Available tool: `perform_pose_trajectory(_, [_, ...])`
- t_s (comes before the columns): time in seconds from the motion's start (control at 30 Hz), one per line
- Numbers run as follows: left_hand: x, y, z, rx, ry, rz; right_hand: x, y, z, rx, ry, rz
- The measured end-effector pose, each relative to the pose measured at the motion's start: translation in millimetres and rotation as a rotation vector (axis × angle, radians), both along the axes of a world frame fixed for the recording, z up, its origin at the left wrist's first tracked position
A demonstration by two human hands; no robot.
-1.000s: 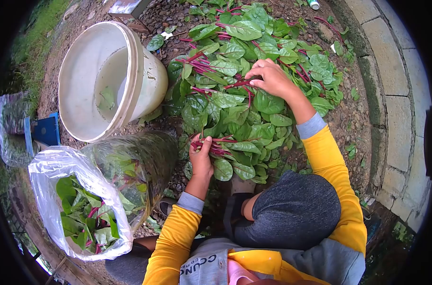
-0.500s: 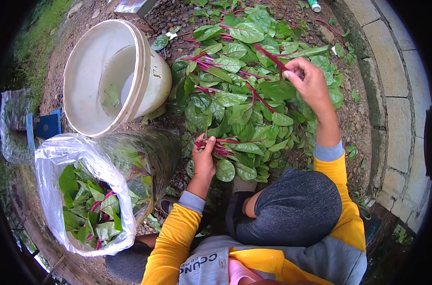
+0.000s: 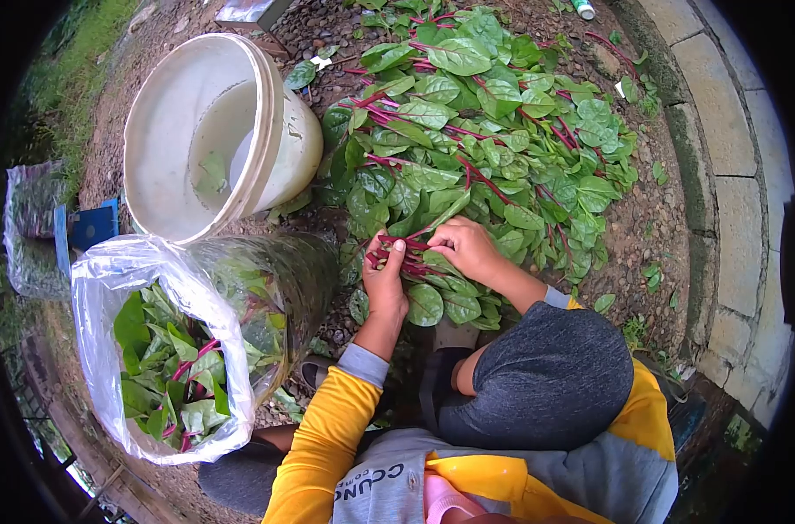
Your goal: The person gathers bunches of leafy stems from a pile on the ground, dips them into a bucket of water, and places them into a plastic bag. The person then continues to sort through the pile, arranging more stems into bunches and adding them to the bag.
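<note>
My left hand (image 3: 386, 275) is closed around a bunch of red-stemmed leafy greens (image 3: 432, 297), cut stem ends toward the left and leaves toward the right. Close beside it, my right hand (image 3: 467, 249) pinches a red stem against the same bunch; its fingertips partly hide the stem. Beyond both hands spreads a large pile of the same leafy greens (image 3: 511, 148), loose on the ground. To the left stands a clear plastic bag (image 3: 240, 384) holding more of these greens (image 3: 166, 367), its mouth open toward me.
Behind the bag, a white bucket (image 3: 262, 166) with some water and a leaf inside tilts in view. Stone blocks (image 3: 725, 201) form an edge at the right. A blue object (image 3: 93, 225) lies at far left. A small can (image 3: 582, 9) lies at the top right.
My right hand has come down and left from the pile, bringing a red-stemmed sprig to the bunch in my left hand. My left hand has stayed nearly in place.
</note>
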State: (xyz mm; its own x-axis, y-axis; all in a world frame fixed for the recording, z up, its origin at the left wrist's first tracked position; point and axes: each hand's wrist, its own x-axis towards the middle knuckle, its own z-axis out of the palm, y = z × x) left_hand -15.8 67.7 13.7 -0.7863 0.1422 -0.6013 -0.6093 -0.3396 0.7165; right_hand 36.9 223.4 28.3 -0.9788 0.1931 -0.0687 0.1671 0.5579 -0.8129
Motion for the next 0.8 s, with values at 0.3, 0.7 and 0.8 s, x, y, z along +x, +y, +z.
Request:
perform_pose_trajectory(0.3, [-8.7, -1.6, -4.2, -0.011, -0.055, -0.059, -16.1, 33.2, 53.8, 0.112, -0.081, -0.039])
perform_pose_trajectory(0.7, [-7.6, 0.4, -1.7, 0.022, -0.012, -0.084, -9.7, 94.6, 22.2, 0.158, 0.087, -0.440])
perform_pose_trajectory(0.8, [-6.8, 2.7, -3.7, 0.003, -0.025, -0.064, -11.9, 97.5, 59.4, 0.218, 0.068, -0.473])
